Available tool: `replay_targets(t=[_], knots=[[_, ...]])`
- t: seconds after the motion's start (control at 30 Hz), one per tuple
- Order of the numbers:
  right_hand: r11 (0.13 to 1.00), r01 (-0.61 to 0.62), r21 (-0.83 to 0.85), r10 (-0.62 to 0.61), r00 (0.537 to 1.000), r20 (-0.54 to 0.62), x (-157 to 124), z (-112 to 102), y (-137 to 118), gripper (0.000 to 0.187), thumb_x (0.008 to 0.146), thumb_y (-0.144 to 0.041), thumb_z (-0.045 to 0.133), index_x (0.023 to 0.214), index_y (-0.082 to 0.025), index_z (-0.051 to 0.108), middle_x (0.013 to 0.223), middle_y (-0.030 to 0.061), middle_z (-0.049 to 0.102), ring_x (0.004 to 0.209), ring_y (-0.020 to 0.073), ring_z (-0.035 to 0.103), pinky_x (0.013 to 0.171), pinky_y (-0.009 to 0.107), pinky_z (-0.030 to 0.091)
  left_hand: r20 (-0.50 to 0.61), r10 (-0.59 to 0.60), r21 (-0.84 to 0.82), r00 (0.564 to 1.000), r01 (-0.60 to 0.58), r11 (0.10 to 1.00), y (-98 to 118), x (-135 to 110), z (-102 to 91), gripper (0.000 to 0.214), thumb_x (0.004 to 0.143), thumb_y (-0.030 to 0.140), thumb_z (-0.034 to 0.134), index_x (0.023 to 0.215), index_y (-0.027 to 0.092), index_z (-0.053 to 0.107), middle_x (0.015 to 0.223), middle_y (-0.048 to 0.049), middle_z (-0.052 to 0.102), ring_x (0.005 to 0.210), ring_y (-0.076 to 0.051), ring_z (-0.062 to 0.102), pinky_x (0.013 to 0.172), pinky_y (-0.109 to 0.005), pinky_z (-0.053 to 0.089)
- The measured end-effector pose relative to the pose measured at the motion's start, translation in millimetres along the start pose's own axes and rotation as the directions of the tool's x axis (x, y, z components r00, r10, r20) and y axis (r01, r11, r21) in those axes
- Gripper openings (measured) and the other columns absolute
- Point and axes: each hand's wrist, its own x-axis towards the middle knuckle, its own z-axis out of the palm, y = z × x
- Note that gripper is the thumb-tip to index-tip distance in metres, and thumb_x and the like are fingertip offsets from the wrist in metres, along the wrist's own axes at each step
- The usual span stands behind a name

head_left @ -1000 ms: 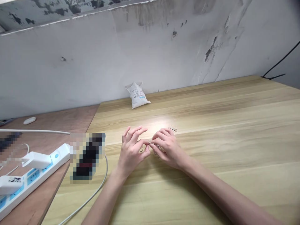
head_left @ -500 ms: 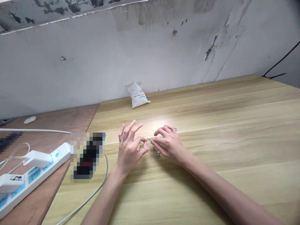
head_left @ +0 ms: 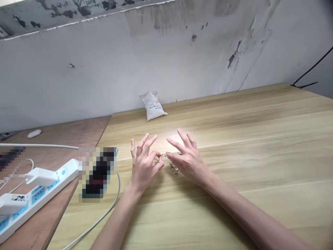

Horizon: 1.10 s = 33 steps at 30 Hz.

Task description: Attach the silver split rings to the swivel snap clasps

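Note:
My left hand (head_left: 145, 161) pinches a small, shiny metal ring piece (head_left: 163, 155) between thumb and forefinger, its other fingers raised and spread. From the other side, my right hand (head_left: 188, 156) has its forefinger on the same piece; the thumb is hidden beneath, and the remaining fingers fan upward. Several small metal rings (head_left: 173, 168) lie on the table below the right hand. Another loose metal ring (head_left: 156, 160) shows beside the left thumb and forefinger. The exact kind of these little parts is too small to make out.
A white labelled packet (head_left: 154, 107) stands against the wall. To the left lie a blurred-out dark device (head_left: 96, 175), a white cable (head_left: 114, 201) and a power strip (head_left: 39, 194) with plugs. A small white oval object (head_left: 34, 133) lies farther back on the brown board.
The right hand's middle, ring and little fingers have lifted and spread out. More of the metal piece shows between the two hands. The left hand has barely moved.

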Motion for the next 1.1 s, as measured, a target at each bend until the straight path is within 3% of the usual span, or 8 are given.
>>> replay_targets(t=[0.27,0.47,0.63,0.83,1.1], knots=[[0.995,0.083,-0.058,-0.087,0.994,-0.073,4,-3,0,0.014,0.089,-0.015,0.062,0.094,-0.023,0.072,0.139,0.006,0.057,0.145,0.0366,0.023,0.112,0.063,0.026,0.043,-0.049,-0.072,0.998,0.052,0.996,-4,-2,1.5,0.009,0.081,0.017,0.063,0.074,0.023,0.066,0.138,-0.0053,0.056,0.14,-0.03,0.038,0.118,-0.064,0.012],[0.969,0.179,-0.169,-0.19,0.98,-0.052,5,-6,0,0.012,0.09,-0.014,0.06,0.093,-0.021,0.069,0.146,0.0036,0.05,0.146,0.0325,0.025,0.117,0.059,0.022,0.209,-0.163,-0.261,0.964,0.216,0.941,-11,-1,0.2,0.01,0.081,0.019,0.063,0.074,0.024,0.066,0.144,-0.0015,0.05,0.144,-0.03,0.029,0.116,-0.068,0.012],[0.955,0.229,-0.186,-0.246,0.967,-0.073,4,-12,0,0.013,0.091,-0.014,0.059,0.099,-0.021,0.067,0.146,0.0021,0.05,0.144,0.0297,0.029,0.118,0.056,0.022,0.363,-0.199,-0.406,0.91,0.347,0.846,-18,0,-2.8,0.011,0.085,0.025,0.062,0.075,0.024,0.067,0.147,-0.0009,0.047,0.145,-0.029,0.028,0.115,-0.061,0.029],[0.959,0.248,-0.138,-0.263,0.96,-0.096,3,-6,0,0.01,0.091,-0.015,0.06,0.095,-0.022,0.066,0.141,0.005,0.055,0.143,0.027,0.032,0.118,0.054,0.024,0.342,-0.128,-0.339,0.931,0.249,0.907,-18,1,-4.0,0.012,0.084,0.021,0.06,0.074,0.024,0.067,0.151,0.0005,0.042,0.149,-0.027,0.019,0.119,-0.064,0.0],[0.969,0.228,-0.094,-0.234,0.97,-0.066,3,-6,1,0.012,0.091,-0.016,0.062,0.096,-0.025,0.067,0.137,0.0049,0.058,0.141,0.0237,0.036,0.117,0.049,0.028,0.366,-0.084,-0.354,0.927,0.222,0.908,-19,0,-2.0,0.014,0.085,0.021,0.058,0.074,0.022,0.067,0.152,-0.0022,0.042,0.149,-0.029,0.02,0.117,-0.068,0.003]])
